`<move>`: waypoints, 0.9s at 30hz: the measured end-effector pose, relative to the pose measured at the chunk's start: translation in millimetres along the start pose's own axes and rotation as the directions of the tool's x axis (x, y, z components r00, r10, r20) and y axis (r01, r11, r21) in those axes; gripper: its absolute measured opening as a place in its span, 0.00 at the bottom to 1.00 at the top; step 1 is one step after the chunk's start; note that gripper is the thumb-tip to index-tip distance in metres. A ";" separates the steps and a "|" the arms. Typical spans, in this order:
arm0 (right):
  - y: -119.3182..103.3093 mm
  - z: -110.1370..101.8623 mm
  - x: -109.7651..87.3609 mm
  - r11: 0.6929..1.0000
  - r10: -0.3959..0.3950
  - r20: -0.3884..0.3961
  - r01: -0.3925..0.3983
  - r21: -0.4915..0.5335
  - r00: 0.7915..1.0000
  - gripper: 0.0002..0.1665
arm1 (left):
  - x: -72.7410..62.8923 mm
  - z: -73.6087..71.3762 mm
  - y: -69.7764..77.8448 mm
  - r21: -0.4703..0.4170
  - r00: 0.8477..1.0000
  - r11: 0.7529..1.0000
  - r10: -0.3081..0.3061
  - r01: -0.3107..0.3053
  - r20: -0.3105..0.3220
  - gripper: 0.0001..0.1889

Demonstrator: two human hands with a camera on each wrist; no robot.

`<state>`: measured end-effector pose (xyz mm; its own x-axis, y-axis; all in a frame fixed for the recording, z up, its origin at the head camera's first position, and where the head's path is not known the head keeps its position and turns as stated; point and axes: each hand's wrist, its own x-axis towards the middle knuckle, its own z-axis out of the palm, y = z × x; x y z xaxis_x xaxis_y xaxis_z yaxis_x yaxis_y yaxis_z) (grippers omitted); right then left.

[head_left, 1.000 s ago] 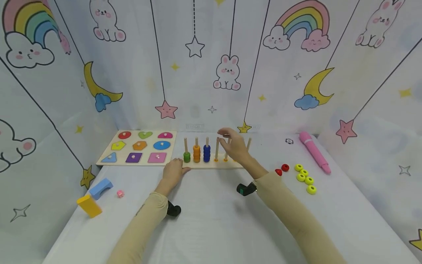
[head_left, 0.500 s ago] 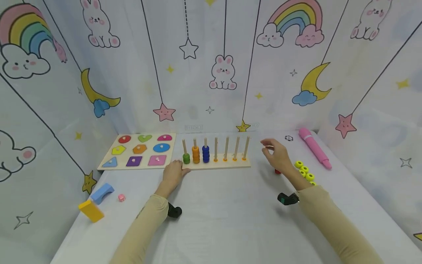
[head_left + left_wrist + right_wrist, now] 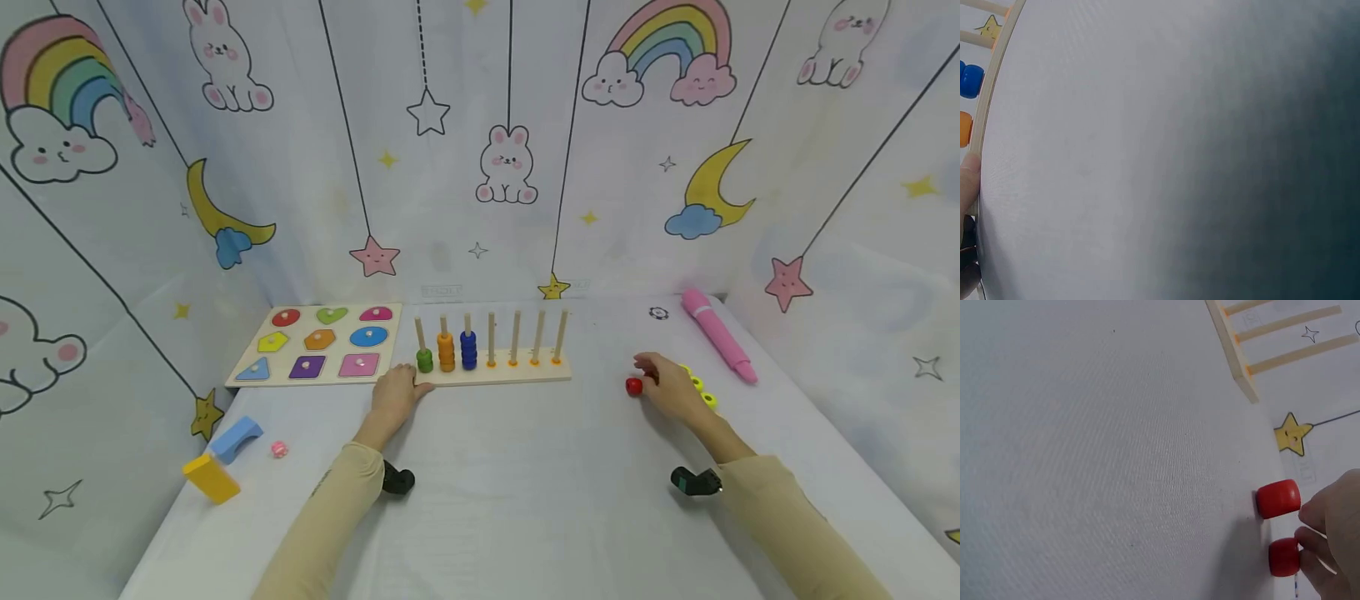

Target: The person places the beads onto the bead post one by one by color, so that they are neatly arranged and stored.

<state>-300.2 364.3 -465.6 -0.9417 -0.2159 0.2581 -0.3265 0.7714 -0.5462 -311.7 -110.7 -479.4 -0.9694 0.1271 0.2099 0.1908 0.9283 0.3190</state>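
A wooden peg board with counting beads (image 3: 495,377) stands at the back middle of the table. Its left pegs carry green beads (image 3: 424,360), orange beads (image 3: 446,352) and blue beads (image 3: 468,350); the other pegs are bare. My left hand (image 3: 393,396) holds the board's left end, thumb along the front edge, as the left wrist view (image 3: 967,187) partly shows. Over to the right, my right hand (image 3: 670,390) is at two red beads, its fingers bent loosely beside them. One red bead (image 3: 1279,498) lies by a fingertip, another red bead (image 3: 1284,557) just below; whether they touch is unclear.
Yellow beads (image 3: 708,400) lie partly behind the right hand. Beyond are a pink pen-shaped toy (image 3: 720,337) and a small black-and-white ring (image 3: 657,313). At left are a shape puzzle (image 3: 330,321), a blue arch block (image 3: 236,439), a yellow block (image 3: 212,479) and a pink bead (image 3: 279,450).
My right hand has left the bare pegs and travelled right and down to the red beads. The left hand has stayed at the board's left end.
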 end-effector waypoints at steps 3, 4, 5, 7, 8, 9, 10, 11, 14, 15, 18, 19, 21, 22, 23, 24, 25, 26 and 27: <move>0.8 -0.3 0.7 1.000 -0.018 -0.074 0.016 -0.026 0.997 0.20 | -0.4 -0.3 -1.9 -0.005 1.000 1.000 0.006 -0.006 -0.012 0.20; 1.2 -0.4 0.7 0.999 -0.022 -0.097 0.019 -0.041 0.995 0.20 | -0.3 0.0 -2.4 -0.007 1.000 1.000 0.009 -0.009 -0.016 0.20; 2.0 -0.4 0.2 0.999 -0.021 -0.114 0.015 -0.051 0.993 0.19 | -0.3 0.3 -2.6 -0.008 1.000 1.000 0.010 -0.010 -0.017 0.20; 4.4 -0.6 -1.8 0.997 -0.014 -0.121 0.005 -0.076 0.993 0.19 | -0.2 1.4 -3.1 -0.008 1.000 1.000 0.011 -0.011 -0.021 0.21; 6.1 -0.6 -2.9 0.997 -0.009 -0.111 -0.001 -0.083 0.994 0.19 | 0.0 2.0 -3.3 -0.009 1.000 1.000 0.011 -0.011 -0.021 0.21; 7.9 -0.3 -4.0 0.996 -0.005 -0.100 -0.004 -0.090 0.995 0.19 | 0.1 2.6 -3.4 -0.008 1.000 1.000 0.012 -0.012 -0.022 0.21; 9.5 0.1 -5.1 0.995 -0.001 -0.087 -0.007 -0.096 0.996 0.19 | 0.1 3.0 -3.3 -0.005 1.000 1.000 0.014 -0.014 -0.022 0.21; 11.0 0.5 -5.8 0.995 0.005 -0.075 -0.012 -0.096 0.997 0.19 | 0.1 3.4 -3.2 -0.002 1.000 1.000 0.017 -0.017 -0.022 0.21; 11.2 1.3 -3.6 0.996 0.002 -0.093 -0.010 -0.085 0.996 0.19 | 0.1 3.9 -2.6 0.000 0.999 1.000 0.028 -0.028 -0.027 0.21; 9.2 1.0 -1.5 0.997 0.004 -0.107 -0.011 -0.073 0.994 0.19 | 0.1 3.8 -2.3 0.001 0.999 1.000 0.028 -0.028 -0.028 0.21; -2.4 0.3 10.2 0.999 -0.015 -0.170 0.009 -0.031 0.985 0.20 | 0.0 2.4 -1.3 -0.007 0.999 1.000 0.016 -0.016 -0.029 0.21; -8.0 0.3 15.3 1.000 -0.029 -0.191 0.027 -0.014 0.981 0.20 | -0.1 1.9 -1.1 -0.005 1.000 1.000 0.012 -0.012 -0.028 0.21; -21.5 0.6 26.2 0.997 -0.064 -0.221 0.071 0.024 0.973 0.20 | -0.5 0.8 -0.6 -0.005 1.000 1.000 0.007 -0.007 -0.024 0.21; -28.7 1.4 32.2 0.994 -0.089 -0.240 0.101 0.036 0.967 0.21 | -0.8 0.5 -0.5 -0.004 1.000 1.000 0.006 -0.006 -0.020 0.21; -36.9 2.0 38.1 0.991 -0.111 -0.254 0.126 0.044 0.961 0.21 | -1.1 0.1 -0.3 -0.004 1.000 1.000 0.007 -0.007 -0.018 0.20; -45.3 3.0 44.0 0.987 -0.130 -0.267 0.149 0.055 0.955 0.22 | -1.4 0.0 0.0 0.001 1.000 1.000 0.010 -0.010 -0.017 0.21; -54.8 3.5 49.7 0.983 -0.149 -0.280 0.174 0.065 0.948 0.22 | -1.9 -0.1 0.1 0.002 1.000 1.000 0.013 -0.013 -0.018 0.21; -64.3 4.3 55.5 0.980 -0.162 -0.298 0.189 0.067 0.941 0.22 | -2.2 -0.2 0.3 0.001 1.000 1.000 0.013 -0.013 -0.018 0.21; -74.4 4.8 61.2 0.976 -0.172 -0.318 0.206 0.076 0.932 0.22 | -2.5 -0.1 0.9 0.000 1.000 1.000 0.012 -0.012 -0.018 0.21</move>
<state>-333.9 290.8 -413.0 -0.7959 -0.1438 0.5882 -0.5190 0.6624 -0.5403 -309.1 -110.2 -479.6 -0.9642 0.1319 0.2300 0.2023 0.9268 0.3163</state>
